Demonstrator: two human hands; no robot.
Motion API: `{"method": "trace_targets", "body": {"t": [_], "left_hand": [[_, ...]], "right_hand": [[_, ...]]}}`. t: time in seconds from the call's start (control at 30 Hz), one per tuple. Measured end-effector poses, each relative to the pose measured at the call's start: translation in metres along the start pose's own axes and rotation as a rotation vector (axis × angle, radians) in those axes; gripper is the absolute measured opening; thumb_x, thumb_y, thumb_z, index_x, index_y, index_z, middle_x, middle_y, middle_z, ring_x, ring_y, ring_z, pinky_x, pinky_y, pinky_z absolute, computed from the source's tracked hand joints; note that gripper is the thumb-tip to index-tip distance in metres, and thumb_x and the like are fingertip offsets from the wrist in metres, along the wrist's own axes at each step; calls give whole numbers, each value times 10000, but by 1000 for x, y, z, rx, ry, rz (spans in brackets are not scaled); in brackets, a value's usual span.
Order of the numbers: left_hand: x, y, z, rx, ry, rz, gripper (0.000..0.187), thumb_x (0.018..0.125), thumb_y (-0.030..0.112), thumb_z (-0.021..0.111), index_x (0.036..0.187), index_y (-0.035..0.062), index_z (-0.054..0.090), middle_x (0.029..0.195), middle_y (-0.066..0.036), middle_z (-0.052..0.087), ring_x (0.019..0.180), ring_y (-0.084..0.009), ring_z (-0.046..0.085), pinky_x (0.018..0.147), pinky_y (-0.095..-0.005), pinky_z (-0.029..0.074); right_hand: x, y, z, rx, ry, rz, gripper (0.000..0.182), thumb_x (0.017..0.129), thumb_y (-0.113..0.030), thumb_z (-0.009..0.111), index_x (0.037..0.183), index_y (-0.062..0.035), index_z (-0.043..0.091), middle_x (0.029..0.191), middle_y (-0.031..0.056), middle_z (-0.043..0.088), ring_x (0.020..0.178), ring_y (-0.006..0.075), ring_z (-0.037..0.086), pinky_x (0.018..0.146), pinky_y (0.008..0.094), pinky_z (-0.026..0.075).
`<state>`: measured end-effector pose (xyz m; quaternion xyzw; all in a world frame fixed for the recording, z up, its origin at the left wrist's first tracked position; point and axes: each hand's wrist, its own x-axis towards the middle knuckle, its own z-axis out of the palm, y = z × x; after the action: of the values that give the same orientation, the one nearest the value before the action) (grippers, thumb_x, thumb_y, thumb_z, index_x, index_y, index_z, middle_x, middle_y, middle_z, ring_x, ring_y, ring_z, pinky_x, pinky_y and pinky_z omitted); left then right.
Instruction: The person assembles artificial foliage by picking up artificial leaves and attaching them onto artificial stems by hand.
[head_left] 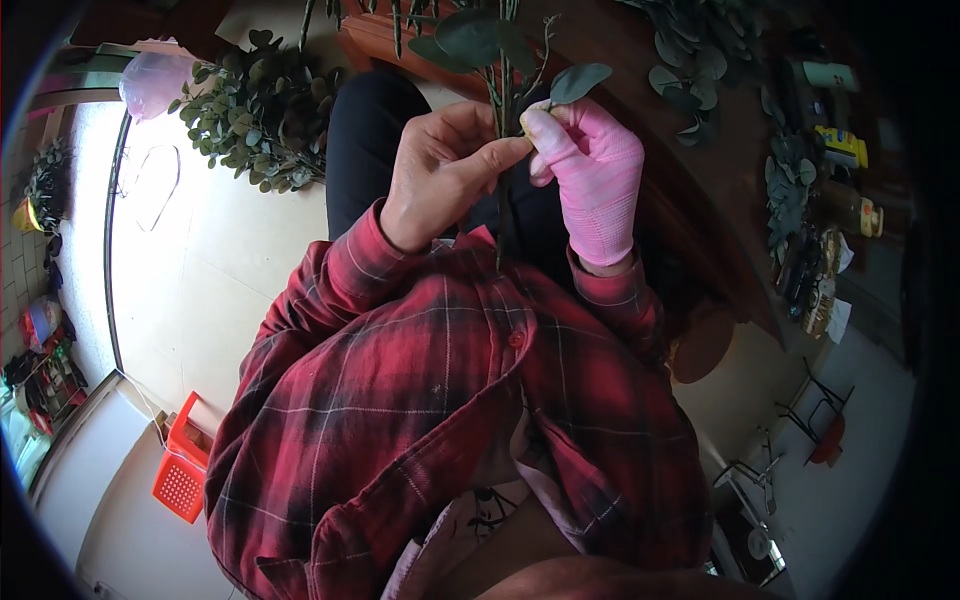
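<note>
Above my lap stands an artificial-looking leafy stem, with its lower end pointing down toward my shirt. My bare left hand is closed around it from the left, thumb stretched across the front. My right hand, in a pink glove, pinches at the same spot, and the two thumb tips meet. A broad green leaf sticks out just above the gloved fingers. More round leaves and thin twigs rise at the top of the stem. What exactly lies between the fingertips is hidden.
A big bunch of leafy branches lies on the left. More greenery rests on the dark wooden table, with bottles farther right. An orange plastic stool stands at lower left.
</note>
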<state>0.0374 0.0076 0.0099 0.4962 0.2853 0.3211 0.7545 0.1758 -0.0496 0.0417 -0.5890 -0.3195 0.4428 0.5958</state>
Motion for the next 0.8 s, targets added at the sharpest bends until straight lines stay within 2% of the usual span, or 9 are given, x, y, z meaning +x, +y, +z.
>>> {"method": "trace_targets", "body": {"t": [0.2,0.47,0.8], "left_hand": [[0,-6,-3,8,-13,-34,66,862,51,646,853,-3,611,682,2,582,488,-18,449,434,-165,324],[3,4,-6,-65,-137,-69,101,875,77,641,915,4,584,739,-18,600,520,-43,493,466,-178,375],[-2,6,-5,21,-123,-75,128,920,149,591,900,28,554,722,-40,630,529,-48,509,497,-176,391]], "right_hand": [[1,5,-4,12,-12,57,88,844,-79,668,851,3,637,639,2,581,517,26,498,471,172,393],[5,5,-14,103,-80,134,159,867,-153,656,838,1,631,648,4,568,521,39,498,491,175,404],[6,3,-19,74,-104,99,191,894,-185,634,932,1,651,637,-5,569,540,32,501,511,171,406]]}}
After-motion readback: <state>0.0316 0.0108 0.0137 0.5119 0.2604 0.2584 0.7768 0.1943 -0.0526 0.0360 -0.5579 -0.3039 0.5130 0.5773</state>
